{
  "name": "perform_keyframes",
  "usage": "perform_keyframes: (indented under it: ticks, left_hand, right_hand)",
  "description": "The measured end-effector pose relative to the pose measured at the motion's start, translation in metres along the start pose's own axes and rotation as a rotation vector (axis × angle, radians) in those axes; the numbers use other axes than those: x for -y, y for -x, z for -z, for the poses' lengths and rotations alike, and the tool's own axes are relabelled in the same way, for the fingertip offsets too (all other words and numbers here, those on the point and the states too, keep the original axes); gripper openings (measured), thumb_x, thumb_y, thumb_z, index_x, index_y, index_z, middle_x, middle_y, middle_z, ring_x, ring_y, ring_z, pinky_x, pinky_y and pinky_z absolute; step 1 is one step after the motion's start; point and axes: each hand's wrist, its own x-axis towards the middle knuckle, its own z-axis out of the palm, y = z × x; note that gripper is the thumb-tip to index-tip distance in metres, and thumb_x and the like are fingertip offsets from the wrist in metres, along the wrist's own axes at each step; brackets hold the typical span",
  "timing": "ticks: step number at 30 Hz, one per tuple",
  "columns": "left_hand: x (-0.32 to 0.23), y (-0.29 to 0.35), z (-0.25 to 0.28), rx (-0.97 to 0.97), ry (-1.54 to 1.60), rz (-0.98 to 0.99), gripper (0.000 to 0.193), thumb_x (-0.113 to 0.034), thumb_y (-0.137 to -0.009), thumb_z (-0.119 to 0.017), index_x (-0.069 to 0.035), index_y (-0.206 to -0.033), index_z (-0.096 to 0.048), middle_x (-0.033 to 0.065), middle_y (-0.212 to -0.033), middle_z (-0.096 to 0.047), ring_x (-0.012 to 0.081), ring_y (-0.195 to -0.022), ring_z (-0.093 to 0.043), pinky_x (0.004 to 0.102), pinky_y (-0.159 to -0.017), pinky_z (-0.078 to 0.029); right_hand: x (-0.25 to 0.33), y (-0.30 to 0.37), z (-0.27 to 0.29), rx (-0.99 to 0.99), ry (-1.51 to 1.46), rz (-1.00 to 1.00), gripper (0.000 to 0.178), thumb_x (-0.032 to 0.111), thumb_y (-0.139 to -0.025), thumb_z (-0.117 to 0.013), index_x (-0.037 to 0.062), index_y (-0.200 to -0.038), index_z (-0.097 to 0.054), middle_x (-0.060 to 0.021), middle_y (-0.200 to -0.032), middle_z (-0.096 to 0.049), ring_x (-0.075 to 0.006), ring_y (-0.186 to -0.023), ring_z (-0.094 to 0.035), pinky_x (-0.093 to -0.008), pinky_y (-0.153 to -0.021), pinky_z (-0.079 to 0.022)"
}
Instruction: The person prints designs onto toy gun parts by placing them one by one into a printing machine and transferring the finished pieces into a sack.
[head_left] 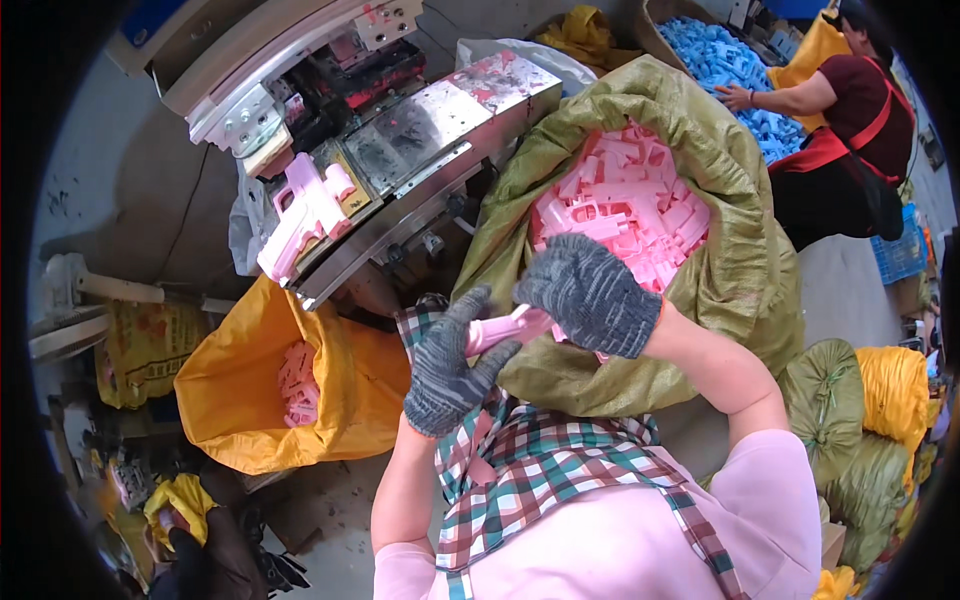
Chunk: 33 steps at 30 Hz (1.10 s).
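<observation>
In front of my chest, a pink plastic toy gun piece [508,330] is held between my two hands, which wear grey knit gloves. My left hand [447,362] grips its left end between thumb and fingers. The fingers of my right hand [592,295] are bent over its right end, covering part of it. Just beyond my right hand, a green woven sack [755,260] gapes with its rim rolled back, full of pink toy gun pieces [640,195]. Ahead on the left, a pink toy pistol [312,212] rests on the fixture of a metal machine [450,115].
An orange-yellow sack [225,425] at the left contains some pink pieces [298,385]. Toward the back right, a co-worker [840,110] reaches into a heap of light blue pieces [715,55]. Tied green sacks [822,385] and a yellow sack [893,395] are stacked at the right.
</observation>
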Motion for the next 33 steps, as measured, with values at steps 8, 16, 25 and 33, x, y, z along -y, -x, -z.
perform_keyframes:
  ticks: [8, 16, 25, 33]
  left_hand:
    - [0.011, 0.014, 0.023, -0.327, 1.119, 0.443, 0.036, -0.024, -0.085, -0.065, -0.002, -0.110, -0.053, 0.0109, -0.095, -0.062, 0.0195, -0.078, -0.062, 0.0331, -0.067, -0.053]
    - [0.003, 0.003, 0.044, -0.642, 0.686, 0.302, 0.023, -0.012, -0.094, -0.050, 0.000, -0.113, -0.053, 0.0089, -0.105, -0.059, 0.0144, -0.088, -0.058, 0.0277, -0.077, -0.050]
    - [0.037, -0.063, 0.162, -0.372, -0.777, 0.042, 0.057, -0.025, -0.076, -0.069, 0.001, -0.122, -0.048, 0.0211, -0.114, -0.055, 0.0365, -0.108, -0.050, 0.0427, -0.096, -0.037]
    - [0.043, -0.018, 0.134, -0.498, -1.128, -0.033, 0.049, -0.024, -0.076, -0.067, -0.006, -0.120, -0.052, 0.0147, -0.105, -0.056, 0.0324, -0.100, -0.051, 0.0435, -0.085, -0.040]
  right_hand:
    - [-0.004, -0.028, 0.045, -0.130, -0.420, -0.155, 0.050, 0.022, -0.070, -0.073, 0.0005, -0.112, -0.057, -0.0180, -0.115, -0.058, -0.0328, -0.105, -0.057, -0.0398, -0.090, -0.045]
    - [-0.007, -0.036, 0.036, -0.342, -0.478, -0.082, 0.041, 0.016, -0.065, -0.077, 0.0016, -0.100, -0.059, -0.0184, -0.098, -0.062, -0.0327, -0.092, -0.062, -0.0391, -0.082, -0.050]
    - [-0.011, -0.030, 0.045, -0.025, -0.582, -0.137, 0.055, 0.023, -0.071, -0.076, 0.0064, -0.118, -0.055, -0.0163, -0.112, -0.060, -0.0320, -0.102, -0.060, -0.0378, -0.088, -0.048]
    - [-0.022, -0.087, 0.021, -0.288, -0.654, -0.086, 0.060, 0.018, -0.075, -0.073, 0.0065, -0.128, -0.046, -0.0157, -0.125, -0.053, -0.0292, -0.117, -0.051, -0.0369, -0.098, -0.041]
